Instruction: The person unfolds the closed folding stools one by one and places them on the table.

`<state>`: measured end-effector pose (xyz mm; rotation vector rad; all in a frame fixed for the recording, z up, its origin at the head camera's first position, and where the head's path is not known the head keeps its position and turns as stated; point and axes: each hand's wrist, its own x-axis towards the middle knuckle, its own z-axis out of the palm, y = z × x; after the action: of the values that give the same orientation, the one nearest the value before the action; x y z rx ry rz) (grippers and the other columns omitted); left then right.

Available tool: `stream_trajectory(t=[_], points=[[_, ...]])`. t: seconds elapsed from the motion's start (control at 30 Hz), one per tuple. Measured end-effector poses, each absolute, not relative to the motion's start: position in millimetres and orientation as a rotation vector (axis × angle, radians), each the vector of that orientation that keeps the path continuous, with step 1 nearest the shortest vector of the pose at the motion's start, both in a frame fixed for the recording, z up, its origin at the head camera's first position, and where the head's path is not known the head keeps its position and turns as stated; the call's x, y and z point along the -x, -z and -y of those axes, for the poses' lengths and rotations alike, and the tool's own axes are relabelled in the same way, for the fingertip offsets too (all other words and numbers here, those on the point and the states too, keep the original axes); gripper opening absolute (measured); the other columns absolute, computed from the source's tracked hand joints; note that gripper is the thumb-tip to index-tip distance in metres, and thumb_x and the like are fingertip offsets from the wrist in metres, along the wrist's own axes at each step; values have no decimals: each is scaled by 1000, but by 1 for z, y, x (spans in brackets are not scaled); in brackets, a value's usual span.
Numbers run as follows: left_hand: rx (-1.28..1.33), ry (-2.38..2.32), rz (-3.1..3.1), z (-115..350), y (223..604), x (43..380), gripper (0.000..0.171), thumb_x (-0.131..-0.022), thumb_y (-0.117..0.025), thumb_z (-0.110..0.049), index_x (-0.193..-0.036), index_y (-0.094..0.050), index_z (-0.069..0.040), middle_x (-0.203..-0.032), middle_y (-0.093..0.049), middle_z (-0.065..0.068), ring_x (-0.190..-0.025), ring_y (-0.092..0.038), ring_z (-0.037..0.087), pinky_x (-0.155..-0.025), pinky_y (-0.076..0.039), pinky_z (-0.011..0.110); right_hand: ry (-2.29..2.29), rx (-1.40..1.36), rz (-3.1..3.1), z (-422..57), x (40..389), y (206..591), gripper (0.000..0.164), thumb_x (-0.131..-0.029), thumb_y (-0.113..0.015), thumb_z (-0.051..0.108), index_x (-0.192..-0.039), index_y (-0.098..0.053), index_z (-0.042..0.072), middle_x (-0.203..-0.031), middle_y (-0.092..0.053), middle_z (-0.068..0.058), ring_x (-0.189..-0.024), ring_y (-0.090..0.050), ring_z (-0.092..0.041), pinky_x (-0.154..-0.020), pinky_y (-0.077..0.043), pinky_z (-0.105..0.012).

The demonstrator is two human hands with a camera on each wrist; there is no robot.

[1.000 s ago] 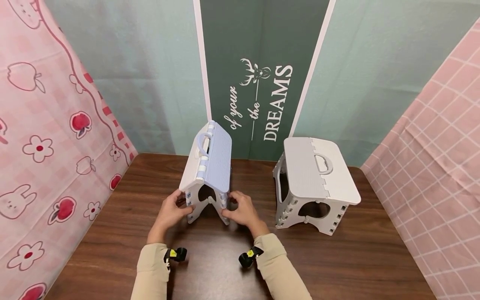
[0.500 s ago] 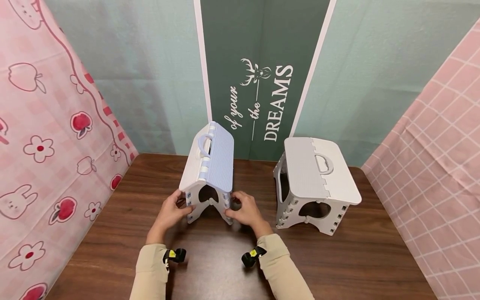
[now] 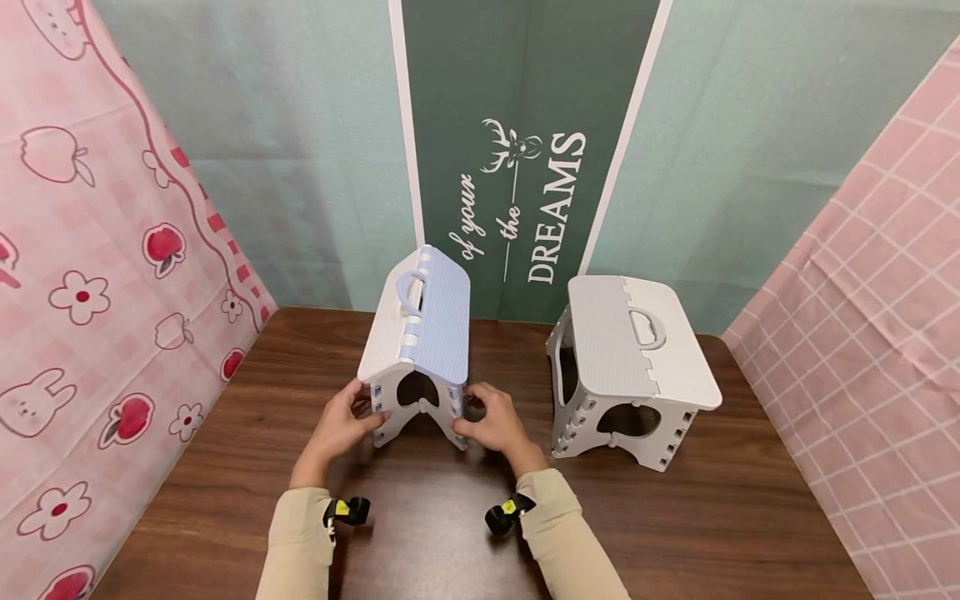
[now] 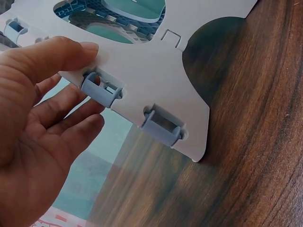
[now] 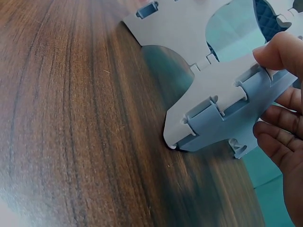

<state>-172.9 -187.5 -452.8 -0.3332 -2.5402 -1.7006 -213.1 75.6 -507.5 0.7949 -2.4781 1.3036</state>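
Note:
A folding stool [image 3: 442, 321] in blue and white stands part-folded on the table, its top peaked like a roof with a blue carry handle [image 3: 406, 292] along the ridge. On its left near leg edge, my left hand [image 3: 339, 423] pinches the white panel, thumb in front and fingers behind. My right hand [image 3: 495, 421] pinches the right leg edge likewise; in the right wrist view its thumb [image 5: 274, 54] lies on the hinge edge. The left wrist view shows the thumb [image 4: 71, 53] on the white panel [image 4: 142, 71] beside blue hinge pieces.
To the right, a second folding stool [image 3: 637, 333], grey and white, stands unfolded with a flat top. A wooden table [image 3: 420, 533] bears both stools. Behind hangs a green printed cloth [image 3: 517, 83]; pink cloths [image 3: 112, 333] hang at the sides.
My right hand has moved slightly to the right with the right leg panel. The stool's legs stand wider and its peaked top is a little flatter. The left hand has barely moved.

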Motion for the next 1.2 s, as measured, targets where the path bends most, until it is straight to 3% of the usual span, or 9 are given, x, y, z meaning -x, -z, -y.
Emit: stream_trajectory(t=[0.5, 0.73, 1.2], points=[[343, 1758, 2527, 191, 452, 171, 39, -76, -68, 10, -111, -51, 9, -107, -58, 27, -103, -55, 40, -91, -41, 50, -1291, -754, 2507, -78, 212, 507, 40, -64, -74, 24, -96, -64, 2, -93, -62, -11, -81, -60, -28, -70, -50, -42], [366, 1741, 2523, 204, 484, 186, 41, -77, -73, 1, -112, -52, 2, -107, -60, 20, -102, -57, 32, -89, -43, 44, -1301, -748, 2505, -78, 211, 506, 40, -64, -75, 24, -95, -64, 2, -91, -62, -10, -81, -60, -32, -70, -50, -44], [380, 1721, 2566, 198, 451, 173, 39, -79, -66, 10, -115, -51, 10, -106, -59, 27, -100, -56, 39, -90, -42, 50, -1285, -719, 2492, -71, 209, 510, 37, -65, -74, 25, -93, -63, 4, -90, -60, -8, -78, -59, -27, -67, -50, -42]])
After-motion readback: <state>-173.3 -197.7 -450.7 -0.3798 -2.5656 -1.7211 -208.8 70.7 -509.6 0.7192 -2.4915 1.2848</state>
